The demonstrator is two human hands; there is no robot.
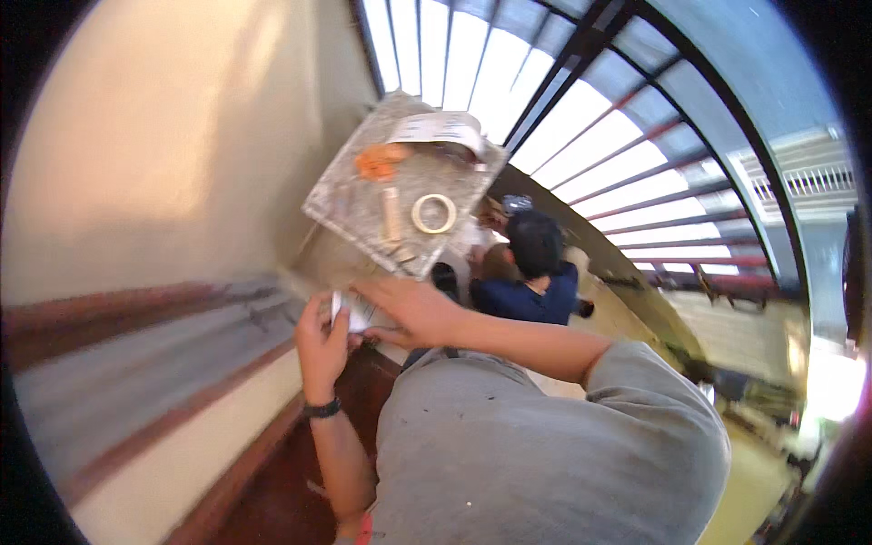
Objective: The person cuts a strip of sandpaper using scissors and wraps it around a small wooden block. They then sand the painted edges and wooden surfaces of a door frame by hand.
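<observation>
Holding, left hand [322, 343]: pinching a small white piece [358, 316] between thumb and fingers; outline blurred.
Right hand [413, 307]: reaching across with fingers extended beside the same piece; cannot tell whether gripping or only touching.
White piece position: between both hands, in front of the torso, just short of the tabletop's near edge.
Tabletop [350, 191]: square, grey and speckled, set cornerwise in view near the wall.
Items on tabletop: curled white sheet [440, 128] along the far side; crumpled orange item [377, 162] near the sheet; narrow tan item [392, 214] near the middle; cream ring-shaped roll [434, 214] lying flat just to the right.
Wall [154, 136]: cream, to the left, with a reddish-brown band [118, 304] and a grey strip beneath.
Floor: dark red-brown [272, 486] at lower left; yellowish [749, 472] at lower right.
Barred opening [581, 145]: dark frame and bars, bright light behind, spanning upper middle to right.
Second person [536, 295]: seated low beyond the right arm, in dark blue top.
</observation>
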